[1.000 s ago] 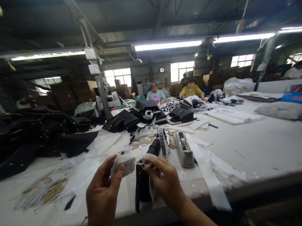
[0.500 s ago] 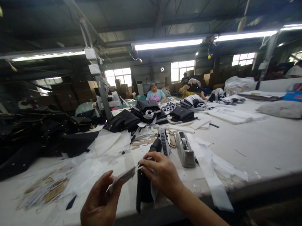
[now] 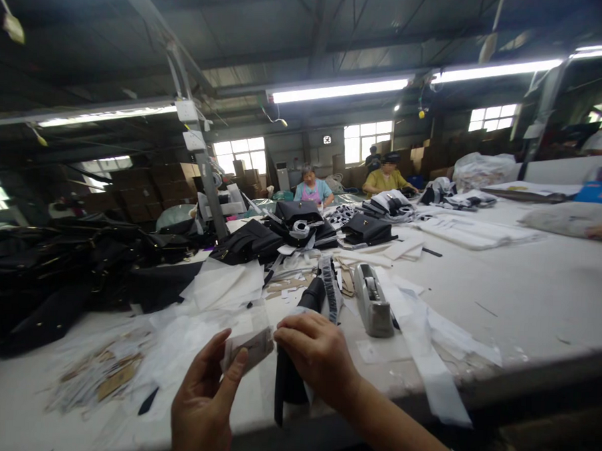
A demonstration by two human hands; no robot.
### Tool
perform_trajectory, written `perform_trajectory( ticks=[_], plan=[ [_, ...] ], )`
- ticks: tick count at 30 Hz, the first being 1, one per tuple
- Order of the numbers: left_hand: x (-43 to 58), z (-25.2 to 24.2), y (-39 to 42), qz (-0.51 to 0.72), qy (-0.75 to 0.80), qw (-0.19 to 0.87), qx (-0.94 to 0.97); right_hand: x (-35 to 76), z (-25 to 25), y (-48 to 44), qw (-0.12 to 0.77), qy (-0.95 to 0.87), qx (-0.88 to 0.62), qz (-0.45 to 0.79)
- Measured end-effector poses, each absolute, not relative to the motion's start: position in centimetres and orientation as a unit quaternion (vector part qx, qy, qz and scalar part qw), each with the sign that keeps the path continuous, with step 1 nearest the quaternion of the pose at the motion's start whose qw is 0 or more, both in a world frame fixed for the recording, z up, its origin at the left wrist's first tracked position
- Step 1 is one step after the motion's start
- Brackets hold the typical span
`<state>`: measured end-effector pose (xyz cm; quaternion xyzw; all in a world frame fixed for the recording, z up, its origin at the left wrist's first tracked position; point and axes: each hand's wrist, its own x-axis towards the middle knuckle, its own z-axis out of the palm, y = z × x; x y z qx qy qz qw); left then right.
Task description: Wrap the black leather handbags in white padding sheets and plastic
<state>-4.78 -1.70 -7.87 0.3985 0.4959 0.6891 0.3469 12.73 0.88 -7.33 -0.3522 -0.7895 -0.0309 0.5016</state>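
Note:
My left hand (image 3: 206, 397) pinches a small pale tag (image 3: 253, 350) between thumb and fingers, its flat face turned up. My right hand (image 3: 320, 356) has its thumb and fingertips pressed together at the tag's right end; what lies in that pinch is hidden. Beneath the right hand, a black leather-like piece (image 3: 290, 381) lies at the table's near edge, partly covered by the hand. A roll-shaped black part (image 3: 312, 296) and a wrapped strap (image 3: 329, 290) lie just beyond. To their right stands a grey tape dispenser (image 3: 374, 308).
Loose tags and brown cards (image 3: 117, 380) lie on plastic at the left of the white table (image 3: 508, 281). Black bags (image 3: 250, 242) are heaped beyond, with a larger black pile (image 3: 70, 262) far left. White strips (image 3: 432, 364) hang over the near edge. Co-workers sit across.
The tag has turned so its face shows more. My right fingers have closed over its end, where pale thin strands showed before. The view has shifted slightly.

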Motion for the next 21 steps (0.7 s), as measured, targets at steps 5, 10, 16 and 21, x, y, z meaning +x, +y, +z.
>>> perform_trajectory(
  ticks=[5,10,16,21],
  plan=[
    [-4.7,-8.3,-0.9,0.671,0.529,0.309,0.418,13.1,-8.2,0.6,0.516,-0.782,-0.350,-0.012],
    [-5.6,-8.5,-0.9,0.672,0.458,0.145,0.564,13.4,-8.0,0.4,0.439,-0.795,-0.413,-0.070],
    [-6.9,-9.5,-1.6,0.656,0.410,0.102,0.626,13.8,-7.4,0.6,0.544,-0.724,-0.399,0.143],
    [-6.9,-10.9,-0.2,0.651,0.499,0.362,0.443,14.0,-7.1,0.6,0.551,-0.715,-0.374,0.212]
  ],
)
